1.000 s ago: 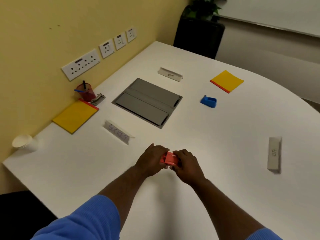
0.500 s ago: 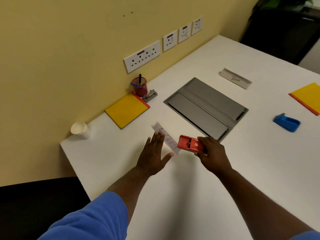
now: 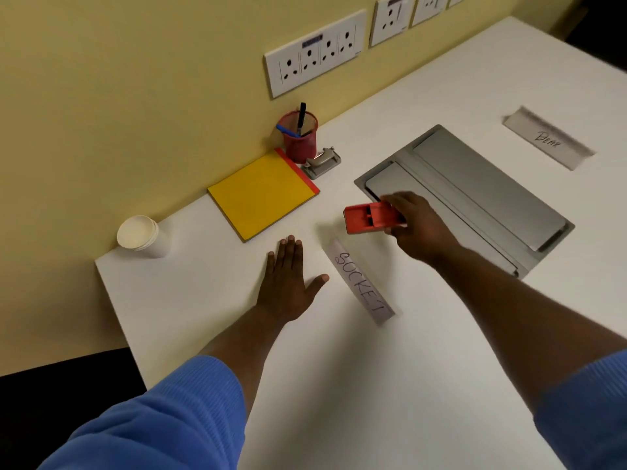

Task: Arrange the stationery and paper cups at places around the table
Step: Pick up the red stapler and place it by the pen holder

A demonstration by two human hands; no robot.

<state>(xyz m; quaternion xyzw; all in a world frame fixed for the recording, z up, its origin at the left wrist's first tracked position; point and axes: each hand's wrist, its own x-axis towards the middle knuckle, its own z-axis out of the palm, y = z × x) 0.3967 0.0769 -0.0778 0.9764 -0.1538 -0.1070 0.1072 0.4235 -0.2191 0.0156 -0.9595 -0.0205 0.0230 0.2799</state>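
My right hand (image 3: 415, 228) grips a red tape dispenser (image 3: 368, 218) just above the white table (image 3: 339, 385), between the yellow notepad (image 3: 263, 195) and the "SOCKET" name card (image 3: 359, 281). My left hand (image 3: 288, 283) lies flat on the table with straight fingers, left of that card. A stack of white paper cups (image 3: 140, 235) stands at the table's left corner by the wall. Behind the notepad are a red mesh pen holder (image 3: 298, 137) with pens and a grey hole punch (image 3: 320, 162).
A grey flip-up cable box (image 3: 475, 195) is set into the table to the right of my right hand. A second name card (image 3: 546, 139) lies at the far right. White wall sockets (image 3: 315, 52) run along the yellow wall.
My right hand has carried the red dispenser away from my left hand, forward and left past the "SOCKET" card. My left hand has let go and flattened on the table.
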